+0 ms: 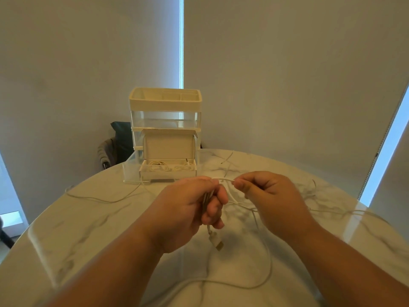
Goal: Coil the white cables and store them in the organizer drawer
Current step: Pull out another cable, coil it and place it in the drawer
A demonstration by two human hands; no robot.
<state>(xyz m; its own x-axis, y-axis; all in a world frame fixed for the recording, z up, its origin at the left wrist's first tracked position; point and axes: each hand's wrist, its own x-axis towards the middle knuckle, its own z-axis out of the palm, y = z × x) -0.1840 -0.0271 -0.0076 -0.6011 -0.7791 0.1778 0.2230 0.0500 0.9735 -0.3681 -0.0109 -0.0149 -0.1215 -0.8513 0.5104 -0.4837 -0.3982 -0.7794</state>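
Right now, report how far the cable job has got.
Done: some coiled cables lie in the open drawer. In hand: the left hand grips a half-wound cable, the right hand pinches its strand. Left: finish this coil, and loose cables on the table await coiling.

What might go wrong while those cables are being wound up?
The white cable held by the left hand and right hand trails across the table near another loose cable; pulling it in may snag them together. The open drawer already holds coils, so a new bundle might spring loose there.
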